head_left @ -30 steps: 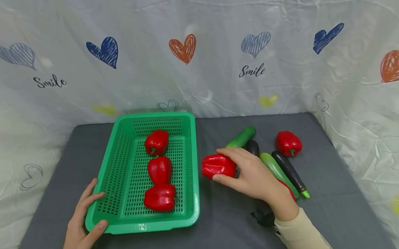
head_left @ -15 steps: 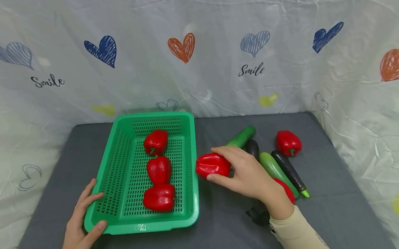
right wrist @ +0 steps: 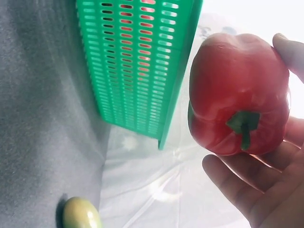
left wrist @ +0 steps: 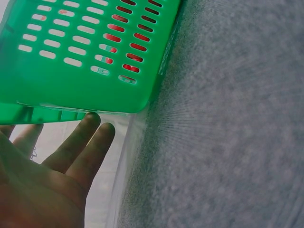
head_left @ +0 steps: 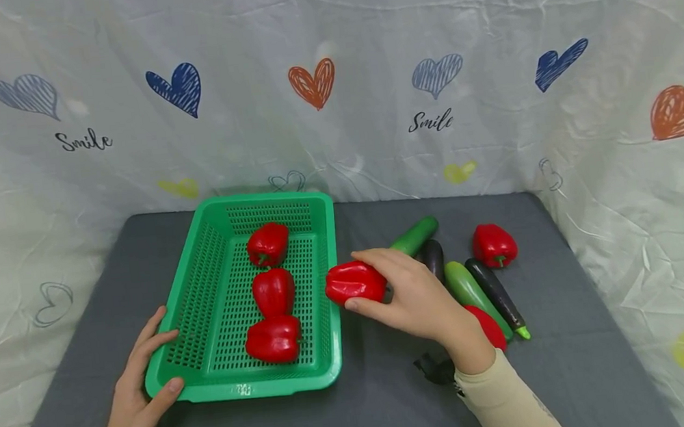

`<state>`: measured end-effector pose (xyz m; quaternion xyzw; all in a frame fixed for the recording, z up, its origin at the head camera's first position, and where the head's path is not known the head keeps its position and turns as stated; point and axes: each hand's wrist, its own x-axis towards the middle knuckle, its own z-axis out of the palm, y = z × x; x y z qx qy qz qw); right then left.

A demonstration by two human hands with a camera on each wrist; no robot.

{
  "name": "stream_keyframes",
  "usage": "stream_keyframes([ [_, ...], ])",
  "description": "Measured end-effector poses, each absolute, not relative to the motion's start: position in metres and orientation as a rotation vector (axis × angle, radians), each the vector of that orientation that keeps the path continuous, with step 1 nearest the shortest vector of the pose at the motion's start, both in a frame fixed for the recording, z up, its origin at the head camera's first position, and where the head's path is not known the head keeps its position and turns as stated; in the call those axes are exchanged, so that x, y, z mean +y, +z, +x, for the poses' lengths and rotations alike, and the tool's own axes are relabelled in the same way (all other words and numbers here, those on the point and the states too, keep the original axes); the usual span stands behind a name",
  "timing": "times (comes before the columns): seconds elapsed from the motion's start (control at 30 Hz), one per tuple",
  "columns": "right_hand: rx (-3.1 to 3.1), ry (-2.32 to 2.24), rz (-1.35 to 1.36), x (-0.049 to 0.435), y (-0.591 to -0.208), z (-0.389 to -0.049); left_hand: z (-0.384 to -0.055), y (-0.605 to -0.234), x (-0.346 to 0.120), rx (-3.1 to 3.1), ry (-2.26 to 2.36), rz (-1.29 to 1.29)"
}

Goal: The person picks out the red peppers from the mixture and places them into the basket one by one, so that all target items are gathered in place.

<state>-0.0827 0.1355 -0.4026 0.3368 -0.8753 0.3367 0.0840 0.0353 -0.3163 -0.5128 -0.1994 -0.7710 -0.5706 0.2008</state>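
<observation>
My right hand (head_left: pixel 414 296) grips a red bell pepper (head_left: pixel 355 282) beside the right rim of the green basket (head_left: pixel 260 388). In the right wrist view, the pepper (right wrist: pixel 237 95) is raised off the table, green stem toward the camera, with thumb and fingers around it. My left hand (head_left: pixel 133 388) rests at the basket's near left corner, its thumb and fingertips on the rim. In the left wrist view, straight fingers (left wrist: pixel 88 154) reach to the basket's rim. Three red bell peppers lie inside the basket in a column: far (head_left: pixel 269 244), middle (head_left: pixel 274 293) and near (head_left: pixel 274 340).
Right of the basket on the grey-covered table lie a dark green cucumber-like vegetable (head_left: pixel 415 236), two eggplants (head_left: pixel 498 295), a lighter green zucchini-like vegetable (head_left: pixel 470 290) and a red bell pepper (head_left: pixel 495 245). My right forearm partly hides another red thing (head_left: pixel 487 326). A patterned curtain (head_left: pixel 367 87) hangs behind.
My right hand has moved left with the red bell pepper, up to the basket's right rim. The left hand and the basket have hardly moved.
</observation>
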Motion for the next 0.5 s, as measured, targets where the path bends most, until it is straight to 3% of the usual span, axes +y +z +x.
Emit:
stream_keyframes([
  [0.5, -2.566, 1.048, 1.071, 0.12, -0.4, -0.086, 0.036, -0.514, -0.317, -2.165, -1.575, -0.546],
])
